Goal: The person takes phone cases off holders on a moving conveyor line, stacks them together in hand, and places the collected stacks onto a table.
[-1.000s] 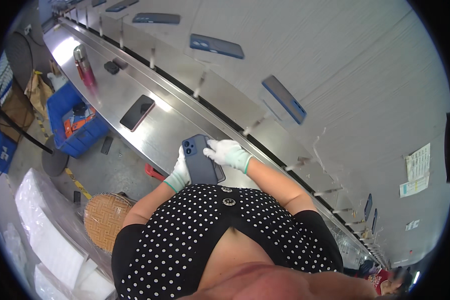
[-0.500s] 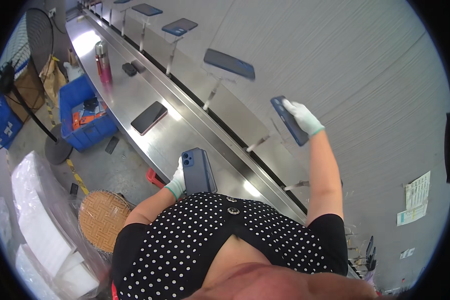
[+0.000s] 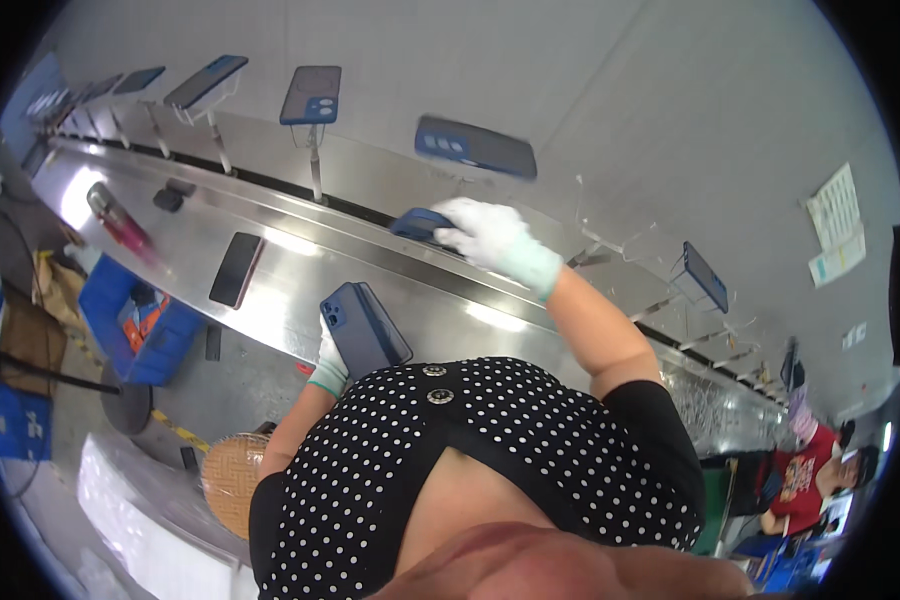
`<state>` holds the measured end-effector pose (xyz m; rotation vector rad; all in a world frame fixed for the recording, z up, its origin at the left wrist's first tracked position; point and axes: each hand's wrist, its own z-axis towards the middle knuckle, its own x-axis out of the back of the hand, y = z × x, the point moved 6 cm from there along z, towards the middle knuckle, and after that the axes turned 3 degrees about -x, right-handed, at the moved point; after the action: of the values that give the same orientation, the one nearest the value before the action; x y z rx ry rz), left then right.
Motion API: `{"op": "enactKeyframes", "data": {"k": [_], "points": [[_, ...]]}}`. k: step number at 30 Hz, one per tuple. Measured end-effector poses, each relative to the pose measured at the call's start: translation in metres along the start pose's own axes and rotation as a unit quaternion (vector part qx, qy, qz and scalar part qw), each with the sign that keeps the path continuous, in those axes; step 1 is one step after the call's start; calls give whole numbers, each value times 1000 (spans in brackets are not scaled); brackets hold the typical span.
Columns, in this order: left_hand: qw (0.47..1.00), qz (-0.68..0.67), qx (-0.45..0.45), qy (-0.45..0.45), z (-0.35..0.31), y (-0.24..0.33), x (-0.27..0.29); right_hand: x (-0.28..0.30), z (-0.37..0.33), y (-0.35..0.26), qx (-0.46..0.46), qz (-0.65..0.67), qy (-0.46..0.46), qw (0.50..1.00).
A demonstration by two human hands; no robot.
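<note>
My left hand (image 3: 331, 357), in a white glove with a green cuff, grips a few dark blue phone cases (image 3: 362, 330) close to my chest. They overlap with camera cutouts facing up. My right hand (image 3: 490, 238), gloved the same way, is closed on another blue phone case (image 3: 417, 222) above the rail at the bench's far side. Part of that case is hidden by the fingers. Just beyond it, a phone case (image 3: 475, 147) rests on a holder. Farther left, more cases (image 3: 311, 95) sit on wire holders with upright posts.
The steel bench (image 3: 300, 300) carries a phone (image 3: 237, 270), a small black object (image 3: 168, 200) and a pink flask (image 3: 118, 217). A blue crate (image 3: 135, 320) and a woven stool (image 3: 235, 485) stand at the left. Another person (image 3: 810, 475) is at the far right.
My view has turned to the right. The right hand, still holding a case, has come in lower and nearer the bench rail. My left hand keeps its cases near my chest.
</note>
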<state>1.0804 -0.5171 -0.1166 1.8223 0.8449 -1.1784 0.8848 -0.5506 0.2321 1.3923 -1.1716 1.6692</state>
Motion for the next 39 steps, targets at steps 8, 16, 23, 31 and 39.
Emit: {"op": "enactKeyframes", "data": {"k": [8, 16, 23, 31, 39], "points": [[999, 28, -38, -1, -5, 2, -4, 2, 63, 4, -27, 101, 88, 991], [998, -10, -17, -56, 1, 2, 14, -10, 15, 39, -100, 271, 200, 936], [999, -31, -20, 16, -1, 6, 0, 64, -8, 63, -116, -89, 273, 951], [995, 50, -82, 16, 9, 3, 23, 85, -101, 218, -230, 527, 122, 809], [852, 441, -280, -25, 14, 11, 34, 73, -109, 47, 51, 402, 269, 874]]}}
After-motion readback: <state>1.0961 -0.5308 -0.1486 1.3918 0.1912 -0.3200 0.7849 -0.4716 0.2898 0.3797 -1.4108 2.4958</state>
